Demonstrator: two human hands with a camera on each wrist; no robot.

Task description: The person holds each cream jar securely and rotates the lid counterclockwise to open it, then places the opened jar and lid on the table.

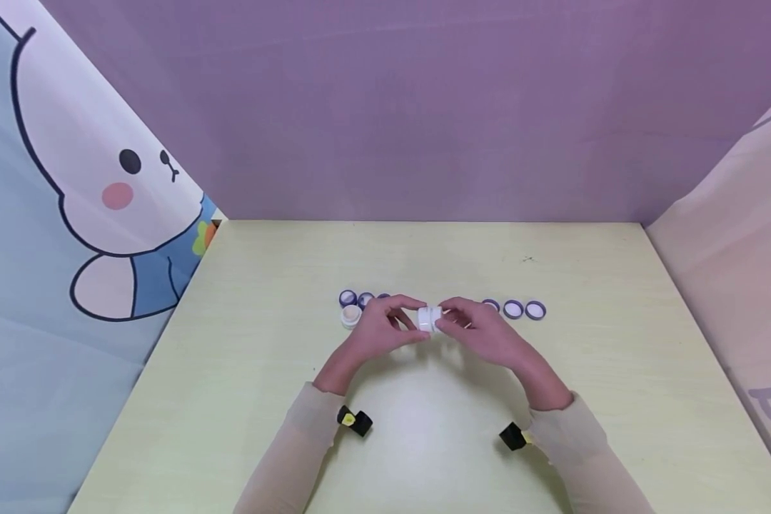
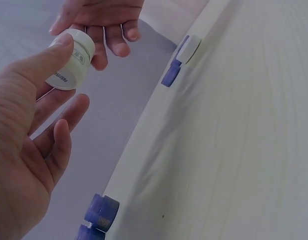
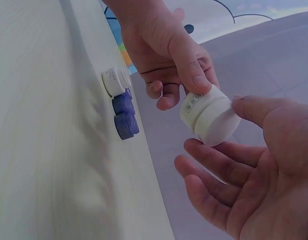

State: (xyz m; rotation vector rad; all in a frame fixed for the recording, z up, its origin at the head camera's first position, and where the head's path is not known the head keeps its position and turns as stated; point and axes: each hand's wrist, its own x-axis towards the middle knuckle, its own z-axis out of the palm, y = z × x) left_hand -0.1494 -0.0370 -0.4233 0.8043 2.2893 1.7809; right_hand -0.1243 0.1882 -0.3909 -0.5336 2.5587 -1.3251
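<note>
A small white jar [image 1: 429, 318] with its white lid on was held off the worktop [image 1: 424, 428], lying on its side between the two hands. The left hand [image 1: 379, 330] gripped one end with thumb and fingers; the right hand [image 1: 482, 334] pinched the other. Small printed lettering ran along its side.

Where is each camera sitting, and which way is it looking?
Head: up on the person's head, looking down at the table; both hands and sleeves show, holding a white jar.
Left wrist: on the left wrist, looking along the left hand at the jar.
Right wrist: on the right wrist, looking along the right hand.
All three show the jar and both hands.
</note>
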